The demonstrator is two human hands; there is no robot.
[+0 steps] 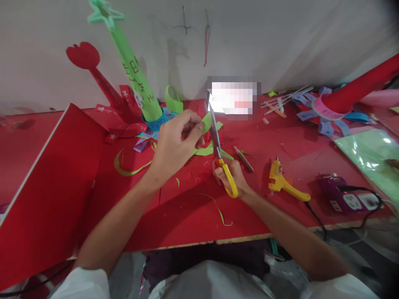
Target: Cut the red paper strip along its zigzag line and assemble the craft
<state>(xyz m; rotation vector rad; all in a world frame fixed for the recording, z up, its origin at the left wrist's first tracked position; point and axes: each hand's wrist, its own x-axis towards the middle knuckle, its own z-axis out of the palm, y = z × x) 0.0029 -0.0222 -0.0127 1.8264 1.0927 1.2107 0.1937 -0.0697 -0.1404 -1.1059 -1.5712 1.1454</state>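
Note:
Between the thumb and fingers of my left hand (177, 139) is a light green strip (206, 123), held up above the red table. My right hand (232, 176) grips a pair of scissors (215, 131) with yellow and red handles, the blades pointing up and away from me. The blades stand right beside the strip; whether they touch it I cannot tell. Beneath both hands, more green strips (204, 150) lie loose, and a thin curved offcut (131, 170) rests left of my left wrist.
A tall green tube (134, 74) topped by a star stands back left, beside a red heart-topped stem (106, 85). A red panel (56, 182) leans at left. Rightward lie a yellow glue gun (285, 182), a purple power socket (346, 195) with cables, and a craft pen-like stick (244, 159).

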